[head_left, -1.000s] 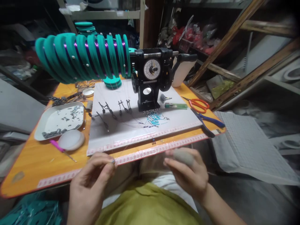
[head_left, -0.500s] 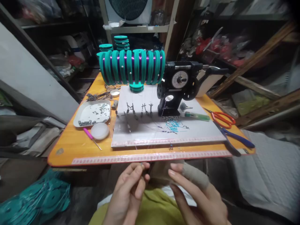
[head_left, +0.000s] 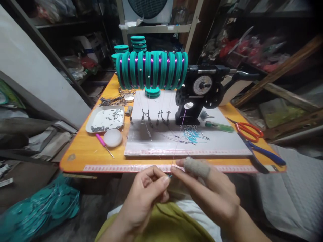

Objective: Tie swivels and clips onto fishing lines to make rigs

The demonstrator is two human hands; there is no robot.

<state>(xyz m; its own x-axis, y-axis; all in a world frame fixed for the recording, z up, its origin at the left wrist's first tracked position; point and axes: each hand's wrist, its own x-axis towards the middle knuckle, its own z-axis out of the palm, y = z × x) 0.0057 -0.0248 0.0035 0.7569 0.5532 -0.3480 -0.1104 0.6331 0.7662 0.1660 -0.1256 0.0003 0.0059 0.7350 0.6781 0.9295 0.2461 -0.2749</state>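
Observation:
Just beyond the table's front edge, my left hand [head_left: 148, 191] pinches a small blue piece [head_left: 170, 176] between thumb and curled fingers. My right hand [head_left: 212, 191] is close beside it, one finger wrapped in grey cloth [head_left: 197, 167]. Its fingertips come together on a thin purplish line [head_left: 178, 143], which rises taut over the white board. The lower end of the line disappears among the fingers. Above the board, teal spools [head_left: 152, 70] with purple thread sit in a row on a black winding machine [head_left: 194, 90]. Small dark weights [head_left: 148, 117] hang below the spools on fine threads.
A white board [head_left: 161, 144] covers mid-table. On the left are a white tray [head_left: 93, 117] of grey bits, a round lid [head_left: 112, 138] and a pink-handled pick [head_left: 100, 139]. Blue beads [head_left: 191, 134], red scissors [head_left: 248, 131] and blue-handled pliers [head_left: 267, 155] lie to the right.
My hands have come closer together, and the right has moved left and up to the line. A taut line now shows above the board. The view has shifted slightly left.

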